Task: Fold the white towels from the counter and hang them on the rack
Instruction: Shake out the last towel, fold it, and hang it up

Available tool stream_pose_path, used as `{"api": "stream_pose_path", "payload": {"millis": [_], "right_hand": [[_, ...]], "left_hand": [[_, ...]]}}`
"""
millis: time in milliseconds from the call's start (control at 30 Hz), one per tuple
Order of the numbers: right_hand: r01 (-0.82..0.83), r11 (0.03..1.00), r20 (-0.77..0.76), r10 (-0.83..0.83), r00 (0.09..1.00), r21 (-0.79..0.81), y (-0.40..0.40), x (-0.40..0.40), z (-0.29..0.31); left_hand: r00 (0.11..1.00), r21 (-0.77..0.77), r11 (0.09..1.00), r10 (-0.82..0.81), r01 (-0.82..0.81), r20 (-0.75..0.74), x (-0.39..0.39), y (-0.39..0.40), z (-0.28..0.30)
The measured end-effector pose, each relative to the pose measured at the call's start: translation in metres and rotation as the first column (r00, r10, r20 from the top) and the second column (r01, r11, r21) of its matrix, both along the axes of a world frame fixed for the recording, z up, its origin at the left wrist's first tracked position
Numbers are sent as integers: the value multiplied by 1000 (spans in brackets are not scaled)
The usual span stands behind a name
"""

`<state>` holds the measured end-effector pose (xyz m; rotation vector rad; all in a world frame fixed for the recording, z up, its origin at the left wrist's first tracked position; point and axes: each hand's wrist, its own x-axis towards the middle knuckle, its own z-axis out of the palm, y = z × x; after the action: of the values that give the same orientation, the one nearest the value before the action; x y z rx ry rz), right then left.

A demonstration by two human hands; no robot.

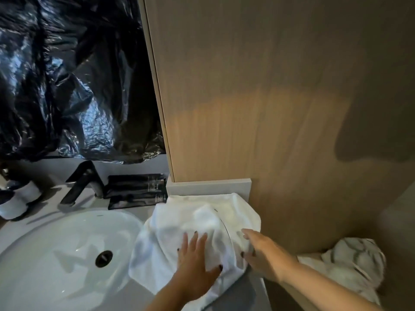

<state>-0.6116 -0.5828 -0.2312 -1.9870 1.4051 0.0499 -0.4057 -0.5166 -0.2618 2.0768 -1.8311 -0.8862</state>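
Note:
A white towel lies crumpled on the grey counter, right of the sink, its left part draping over the basin rim. My left hand rests flat on the towel with fingers spread. My right hand lies on the towel's right edge, fingers extended, thumb curled at the fabric; whether it pinches the cloth is unclear. A second white towel sits bunched low at the right, beyond the counter's end. No rack is in view.
A white oval sink with a dark drain fills the lower left. A black faucet and black packets stand behind it. White cups are at far left. Black plastic covers the mirror. A wooden wall rises behind.

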Motion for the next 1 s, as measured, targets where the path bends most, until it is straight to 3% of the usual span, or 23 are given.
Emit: {"api": "stream_pose_path", "payload": {"millis": [33,133,267,367,533,700,900,1000], "right_hand": [[49,998,20,-50,999,48,-2,5,-11],[122,992,60,-124,991,36,-3,20,-46],[82,978,-53,-94,994,-194,3,43,-66],[138,939,-36,-157,987,-314,1,45,-74],[288,906,106,-268,957,-310,-2,25,-74],[429,886,256,-380,889,-173,17,25,-68],[502,856,420,-414,808,-122,60,21,-61],[568,823,576,-468,670,8,88,23,-35]], "left_hand": [[997,62,998,-8,3,80,-1,0,-18],[943,-49,997,-41,60,331,0,5,-64],[920,-110,993,6,40,391,-5,8,-85],[928,-209,976,25,57,371,-3,11,-83],[976,-351,934,16,63,217,3,16,-86],[980,-418,887,172,-198,-99,9,28,-71],[914,-299,899,210,-320,-348,15,67,-49],[747,-74,890,330,-450,-577,21,83,-35]]}}
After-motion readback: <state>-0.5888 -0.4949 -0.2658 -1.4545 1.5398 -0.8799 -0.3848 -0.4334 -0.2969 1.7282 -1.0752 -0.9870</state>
